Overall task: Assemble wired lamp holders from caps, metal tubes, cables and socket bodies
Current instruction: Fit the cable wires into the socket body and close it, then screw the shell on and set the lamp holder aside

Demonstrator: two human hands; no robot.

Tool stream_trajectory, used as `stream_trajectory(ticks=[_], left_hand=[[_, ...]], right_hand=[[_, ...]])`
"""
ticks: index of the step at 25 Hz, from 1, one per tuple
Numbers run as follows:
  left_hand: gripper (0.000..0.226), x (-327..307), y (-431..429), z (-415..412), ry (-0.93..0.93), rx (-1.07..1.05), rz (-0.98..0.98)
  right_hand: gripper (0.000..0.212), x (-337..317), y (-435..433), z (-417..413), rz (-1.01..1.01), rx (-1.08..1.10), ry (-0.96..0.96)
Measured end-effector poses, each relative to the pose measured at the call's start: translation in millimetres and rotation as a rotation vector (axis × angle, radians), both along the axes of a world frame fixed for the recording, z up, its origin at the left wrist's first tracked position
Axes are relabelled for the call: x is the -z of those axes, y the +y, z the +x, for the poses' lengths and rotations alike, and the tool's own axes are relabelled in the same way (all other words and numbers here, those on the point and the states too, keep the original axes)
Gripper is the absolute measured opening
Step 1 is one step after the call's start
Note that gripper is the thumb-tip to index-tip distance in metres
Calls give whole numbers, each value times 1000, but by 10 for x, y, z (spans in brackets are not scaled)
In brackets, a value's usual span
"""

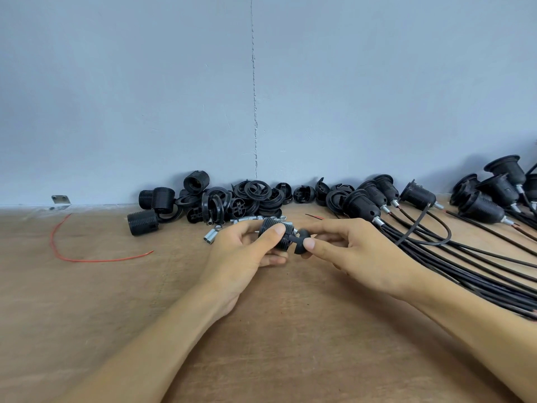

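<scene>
My left hand (247, 251) grips a black threaded socket body (283, 232) above the wooden table (290, 330), thumb on top and fingers underneath. My right hand (348, 251) pinches a black rounded cap (302, 238) just to the right of that body. A short black stem joins the two parts. A black cable (418, 225) runs from behind my right hand up to the right. Whether a metal tube sits in the cap is hidden.
A heap of black socket bodies and rings (220, 199) lies against the wall, with small metal tubes (210, 237) in front. Assembled lamp holders (377, 196) with black cables (479, 266) fan out right. A loose red wire (87, 258) lies at left.
</scene>
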State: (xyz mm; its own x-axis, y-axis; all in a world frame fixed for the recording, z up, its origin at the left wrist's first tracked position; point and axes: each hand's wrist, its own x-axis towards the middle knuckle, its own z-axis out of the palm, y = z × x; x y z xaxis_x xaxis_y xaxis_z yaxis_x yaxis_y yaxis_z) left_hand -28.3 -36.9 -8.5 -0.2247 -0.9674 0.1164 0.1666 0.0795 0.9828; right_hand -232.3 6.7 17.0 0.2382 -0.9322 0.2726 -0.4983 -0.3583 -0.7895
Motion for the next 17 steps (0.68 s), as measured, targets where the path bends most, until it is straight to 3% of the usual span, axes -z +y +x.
stream_trajectory(ticks=[4, 12, 15, 17], left_hand=[[25, 14, 32, -21, -66, -44, -54], [30, 39, 53, -28, -45, 0, -43], [22, 50, 92, -80, -219, -39, -132], [37, 29, 146, -114, -389, -95, -212]], right_hand=[[29, 85, 4, -15, -67, 12, 23], [31, 151, 16, -7, -156, 91, 79], [30, 174, 31, 49, -194, 139, 113], [25, 187, 47, 98, -225, 176, 129]])
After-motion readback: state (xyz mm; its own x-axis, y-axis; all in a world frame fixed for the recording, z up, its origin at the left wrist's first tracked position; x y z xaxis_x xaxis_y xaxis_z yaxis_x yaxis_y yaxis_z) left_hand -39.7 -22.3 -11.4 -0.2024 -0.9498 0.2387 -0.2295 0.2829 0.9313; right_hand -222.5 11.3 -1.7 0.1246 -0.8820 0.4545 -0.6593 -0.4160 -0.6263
